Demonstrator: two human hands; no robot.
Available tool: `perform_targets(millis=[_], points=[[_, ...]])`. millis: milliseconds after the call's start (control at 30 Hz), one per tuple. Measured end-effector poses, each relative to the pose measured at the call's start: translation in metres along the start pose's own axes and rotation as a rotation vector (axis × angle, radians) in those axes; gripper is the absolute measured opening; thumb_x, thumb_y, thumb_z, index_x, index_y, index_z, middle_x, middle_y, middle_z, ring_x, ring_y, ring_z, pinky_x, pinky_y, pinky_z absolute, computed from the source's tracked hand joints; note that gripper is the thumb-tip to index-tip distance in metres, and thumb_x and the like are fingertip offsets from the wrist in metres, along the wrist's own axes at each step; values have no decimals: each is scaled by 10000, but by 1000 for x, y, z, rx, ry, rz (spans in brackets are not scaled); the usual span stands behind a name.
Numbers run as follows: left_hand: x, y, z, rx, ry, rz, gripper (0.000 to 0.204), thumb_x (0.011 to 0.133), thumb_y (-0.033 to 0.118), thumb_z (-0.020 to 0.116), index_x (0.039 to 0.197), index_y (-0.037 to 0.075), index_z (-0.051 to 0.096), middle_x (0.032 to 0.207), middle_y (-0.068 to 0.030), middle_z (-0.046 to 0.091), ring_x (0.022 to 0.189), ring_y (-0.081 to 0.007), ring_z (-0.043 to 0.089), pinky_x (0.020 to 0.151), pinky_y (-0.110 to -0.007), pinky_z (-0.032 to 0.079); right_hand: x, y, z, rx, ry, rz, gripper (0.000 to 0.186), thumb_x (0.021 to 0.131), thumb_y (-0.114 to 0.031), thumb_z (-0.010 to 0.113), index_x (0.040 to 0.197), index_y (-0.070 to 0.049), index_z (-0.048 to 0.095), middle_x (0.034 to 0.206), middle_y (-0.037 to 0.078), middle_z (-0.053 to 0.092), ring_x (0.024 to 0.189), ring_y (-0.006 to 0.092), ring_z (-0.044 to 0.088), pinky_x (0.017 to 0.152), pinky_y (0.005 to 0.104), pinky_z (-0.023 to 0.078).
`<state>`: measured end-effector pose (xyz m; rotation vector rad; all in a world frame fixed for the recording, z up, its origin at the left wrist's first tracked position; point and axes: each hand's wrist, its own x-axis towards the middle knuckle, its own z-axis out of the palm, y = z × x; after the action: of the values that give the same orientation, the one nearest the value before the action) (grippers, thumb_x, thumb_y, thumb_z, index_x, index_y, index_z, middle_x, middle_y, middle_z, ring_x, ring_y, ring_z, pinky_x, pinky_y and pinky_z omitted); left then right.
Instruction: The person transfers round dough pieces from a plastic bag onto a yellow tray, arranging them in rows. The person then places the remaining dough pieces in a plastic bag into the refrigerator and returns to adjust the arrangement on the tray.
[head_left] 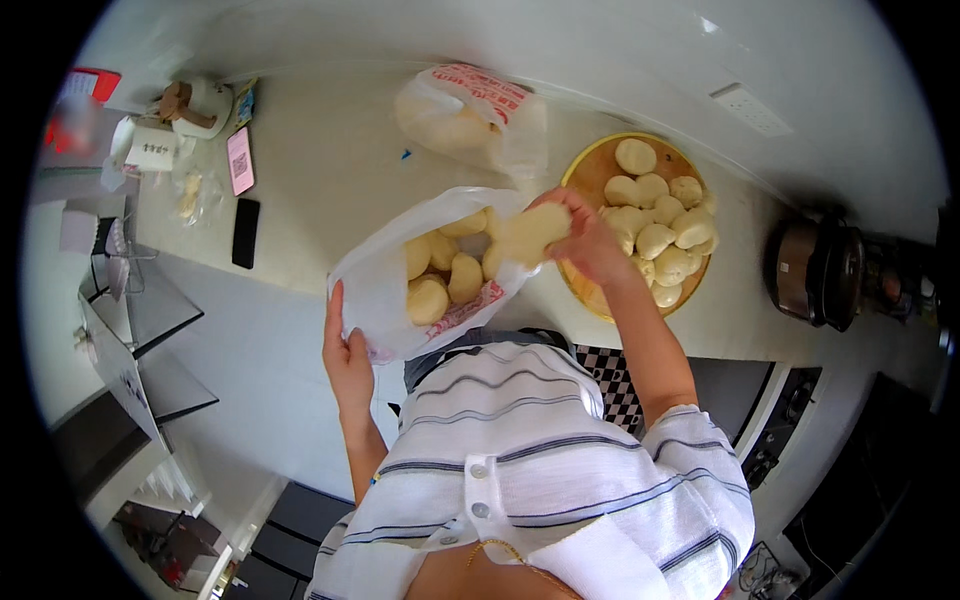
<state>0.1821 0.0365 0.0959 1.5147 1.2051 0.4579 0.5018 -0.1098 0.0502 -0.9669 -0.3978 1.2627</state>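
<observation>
My left hand [350, 362] grips the near-left edge of a white plastic bag [372, 282], whose mouth gapes upward. Several pale yellow steamed buns [465, 278] lie inside it. Between the bag's right rim and a tray, my right hand [592, 242] pinches one bun [533, 234], slightly blurred. The round orange tray [592, 172] with a yellow rim stands to the right, with a heap of round buns [655, 240] on its middle and right side. My right forearm passes over the tray's near-left edge.
Behind stands another filled plastic bag [455, 118] with red print. On the counter [315, 170] at left lie a black phone [245, 233], a pink card or phone [239, 162], a small clear bag [192, 197] and a white kettle-like jug [203, 108]. A brown cooker [815, 268] stands far right.
</observation>
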Motion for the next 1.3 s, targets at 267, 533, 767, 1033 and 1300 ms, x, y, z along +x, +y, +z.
perform_targets(millis=[267,533,767,1033,1300], points=[[2,-18,-4,82,21,152,696,822,-103,373,1494,69,416,1503,-99,455,1020,-58,549,741,-154,413,22,61,64,-1058,-112,89,526,752,-81,711,1247,-81,533,1380,117,467,1256,317,488,1019,369,444],[3,-11,-6,-35,-33,108,655,829,-97,351,1471,11,420,1531,-148,408,1424,-238,363,1134,-308,282,4,78,65,-1595,-31,-396,631,828,-107,682,1414,-137,450,1465,119,437,1314,344,457,1068,383,425],[5,1,-6,-43,-52,29,688,805,-114,353,1478,17,414,1528,-152,411,1413,-235,377,1133,-304,278,-56,60,-3,-1484,425,-542,465,843,-67,639,1300,-134,580,1312,132,578,1212,349,543,999,436,475],[10,-5,-11,70,-92,134,705,802,-109,362,1487,49,416,1535,-110,414,1336,-154,412,990,-217,364,-102,58,-103,-2239,296,-251,575,832,-124,601,1388,-233,504,1451,114,451,1395,339,373,1169,435,324],[2,1,-4,64,-30,111,718,799,-104,372,1490,86,424,1492,-16,466,626,-20,339,556,-166,307,-120,53,-92,-2001,399,-357,530,747,-219,714,1258,-190,577,1244,126,552,1146,312,556,969,433,482]])
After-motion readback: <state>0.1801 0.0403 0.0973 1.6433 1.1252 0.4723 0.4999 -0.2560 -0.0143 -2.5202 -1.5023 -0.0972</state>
